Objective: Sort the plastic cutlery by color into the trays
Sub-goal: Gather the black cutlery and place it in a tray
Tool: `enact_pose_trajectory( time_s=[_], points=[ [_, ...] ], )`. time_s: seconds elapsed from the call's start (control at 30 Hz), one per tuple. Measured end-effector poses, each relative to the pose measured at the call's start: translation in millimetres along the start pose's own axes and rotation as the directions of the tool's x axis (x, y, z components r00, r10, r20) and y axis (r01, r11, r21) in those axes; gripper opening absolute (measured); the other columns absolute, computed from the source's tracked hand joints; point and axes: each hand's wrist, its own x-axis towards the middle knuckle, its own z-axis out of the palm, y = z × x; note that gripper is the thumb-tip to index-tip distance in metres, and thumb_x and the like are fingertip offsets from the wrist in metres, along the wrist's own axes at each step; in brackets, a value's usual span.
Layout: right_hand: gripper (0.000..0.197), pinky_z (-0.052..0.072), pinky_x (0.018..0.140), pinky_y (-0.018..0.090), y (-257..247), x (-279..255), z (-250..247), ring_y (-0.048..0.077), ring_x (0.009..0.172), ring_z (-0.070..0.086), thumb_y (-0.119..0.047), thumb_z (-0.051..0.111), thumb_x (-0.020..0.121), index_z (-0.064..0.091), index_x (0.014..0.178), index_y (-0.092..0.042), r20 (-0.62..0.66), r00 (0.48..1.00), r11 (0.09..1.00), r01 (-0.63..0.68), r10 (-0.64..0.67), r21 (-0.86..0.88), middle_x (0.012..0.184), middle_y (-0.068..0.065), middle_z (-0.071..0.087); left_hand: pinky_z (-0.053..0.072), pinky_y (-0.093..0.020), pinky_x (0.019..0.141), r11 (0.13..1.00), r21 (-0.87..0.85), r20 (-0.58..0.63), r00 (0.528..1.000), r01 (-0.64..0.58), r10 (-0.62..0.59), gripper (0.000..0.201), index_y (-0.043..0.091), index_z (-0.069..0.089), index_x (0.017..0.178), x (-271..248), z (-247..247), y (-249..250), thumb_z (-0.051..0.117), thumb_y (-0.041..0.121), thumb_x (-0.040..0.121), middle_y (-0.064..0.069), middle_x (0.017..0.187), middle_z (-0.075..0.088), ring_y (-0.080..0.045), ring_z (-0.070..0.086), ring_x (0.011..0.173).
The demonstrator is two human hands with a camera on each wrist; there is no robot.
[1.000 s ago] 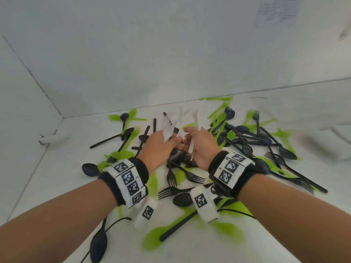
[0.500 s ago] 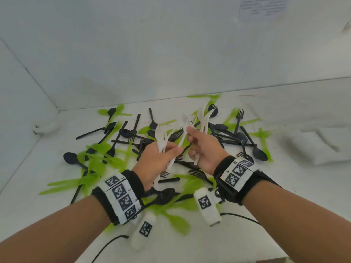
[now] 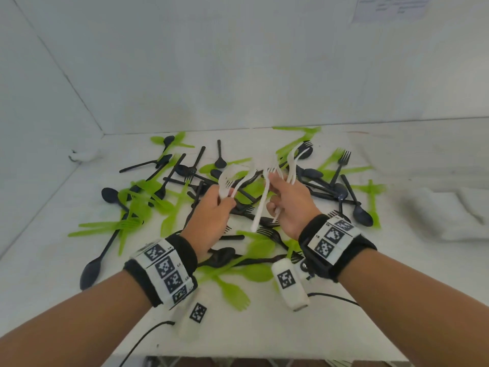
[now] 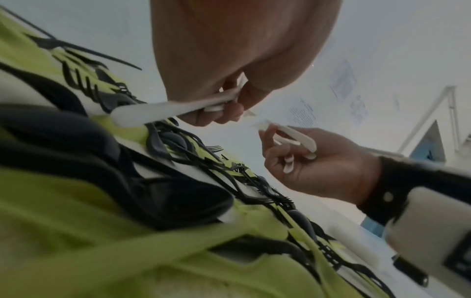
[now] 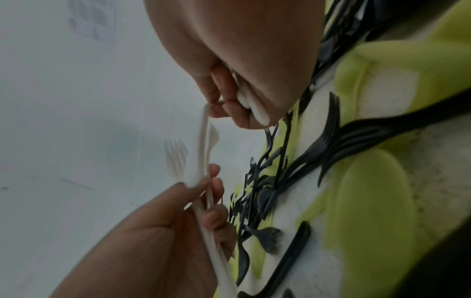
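Both hands hover over a heap of black cutlery (image 3: pixel 328 186) and green cutlery (image 3: pixel 143 205) on the white table (image 3: pixel 53 234). My left hand (image 3: pixel 214 210) grips a bunch of white forks (image 3: pixel 227 181) by their handles. My right hand (image 3: pixel 288 202) holds several more white forks (image 3: pixel 293 160), and one long white piece (image 3: pixel 260 207) hangs down from its fingers. The left wrist view shows my left hand (image 4: pixel 224 104) curled on white handles (image 4: pixel 163 113) and my right hand (image 4: pixel 300 157) pinching white pieces (image 4: pixel 295 137). In the right wrist view, white forks (image 5: pixel 203 153) stand between both hands.
White walls (image 3: pixel 238 62) close the table at the back and left. A folded white cloth (image 3: pixel 449 213) lies at the right. A small white object (image 3: pixel 84 154) sits by the left wall. A black cable (image 3: pixel 148 337) trails near the front edge.
Both hands have lifted off the heap and drawn slightly toward me with their white forks. The view has shifted, so more of the heap shows in front.
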Motion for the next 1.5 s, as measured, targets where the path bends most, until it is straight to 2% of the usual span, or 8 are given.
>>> enact_pose_trajectory(
  time_s=[0.33,0.43,0.53,0.7,0.83,1.1,1.3,1.5],
  points=[
    [0.013,0.041,0.052,0.030,7.8,16.1,34.7,0.007,0.037,0.036,-0.026,0.061,0.100,0.064,0.090,-0.017,-0.143,0.988,0.988,0.032,-0.055,-0.154,0.080,0.005,0.054,0.054,-0.030,0.071,0.946,0.185,0.149,0.959,-0.267,0.242,0.021,0.016,0.059,0.103,15.3,-11.7,2.2,0.049,0.034,0.106,-0.012,0.091,0.065,-0.016,0.063,0.074],
    [0.010,0.038,0.047,0.022,-7.4,23.5,24.6,0.005,0.036,0.033,-0.017,0.058,0.101,0.061,0.092,-0.017,-0.207,0.978,0.999,0.018,-0.027,-0.046,0.075,0.000,0.054,0.054,-0.044,0.074,0.979,0.099,0.064,0.983,-0.180,0.175,0.035,0.008,0.056,0.105,24.1,-21.1,0.8,0.049,0.042,0.105,-0.011,0.085,0.063,-0.023,0.065,0.071],
    [0.013,0.036,0.045,0.021,-12.8,24.5,16.4,0.005,0.038,0.031,-0.017,0.056,0.103,0.066,0.101,-0.009,-0.163,0.985,0.997,0.041,-0.052,-0.072,0.076,-0.001,0.062,0.036,-0.030,0.054,0.999,0.005,0.036,0.999,-0.031,0.031,0.028,0.013,0.049,0.100,35.7,-29.9,4.5,0.047,0.041,0.104,0.005,0.070,0.044,-0.005,0.044,0.049],
    [0.018,0.034,0.051,0.030,7.8,11.6,40.0,0.009,0.039,0.036,-0.023,0.059,0.102,0.069,0.091,-0.013,-0.024,0.997,0.965,0.060,-0.069,-0.255,0.075,0.008,0.054,0.028,-0.026,0.049,0.973,-0.201,0.111,0.989,0.116,-0.095,0.021,0.009,0.049,0.114,43.8,-21.6,11.2,0.034,0.019,0.103,-0.002,0.069,0.042,-0.010,0.033,0.048],
    [0.020,0.038,0.045,0.025,12.5,1.9,63.9,0.008,0.037,0.043,-0.019,0.054,0.105,0.065,0.090,-0.011,0.066,0.995,0.978,0.086,-0.075,-0.192,0.064,0.003,0.057,0.061,-0.036,0.078,0.974,-0.218,0.190,0.981,0.063,-0.021,0.029,-0.002,0.061,0.114,42.9,-17.4,12.9,0.044,0.022,0.109,-0.021,0.094,0.071,-0.029,0.071,0.079],
    [0.022,0.053,0.052,0.029,16.9,0.0,78.9,0.013,0.052,0.061,-0.023,0.058,0.104,0.066,0.085,-0.014,0.080,0.993,0.973,0.105,-0.090,-0.204,0.060,-0.001,0.060,0.055,-0.045,0.100,0.994,-0.100,0.283,0.956,-0.044,0.071,0.027,0.005,0.066,0.101,38.1,-28.7,3.0,0.047,0.022,0.108,-0.016,0.099,0.072,-0.024,0.069,0.096],
    [0.027,0.042,0.041,0.020,21.6,-2.5,89.5,0.004,0.043,0.053,-0.027,0.054,0.106,0.067,0.106,-0.004,0.141,0.986,0.957,0.119,-0.084,-0.264,0.071,0.003,0.060,0.056,-0.045,0.093,0.996,-0.081,0.178,0.983,-0.040,0.054,0.016,0.013,0.054,0.105,40.4,-31.7,-4.9,0.048,0.028,0.106,-0.013,0.096,0.065,-0.025,0.066,0.086],
    [0.033,0.040,0.051,0.014,18.6,0.1,73.5,-0.003,0.059,0.047,-0.024,0.047,0.105,0.053,0.134,-0.039,0.213,0.963,0.861,0.246,-0.165,-0.445,0.086,-0.015,0.057,0.036,-0.029,0.059,0.961,-0.252,0.042,0.994,0.109,-0.102,0.016,0.008,0.053,0.111,53.1,-31.7,4.0,0.040,0.013,0.103,-0.001,0.073,0.040,-0.012,0.036,0.060]
  ],
)
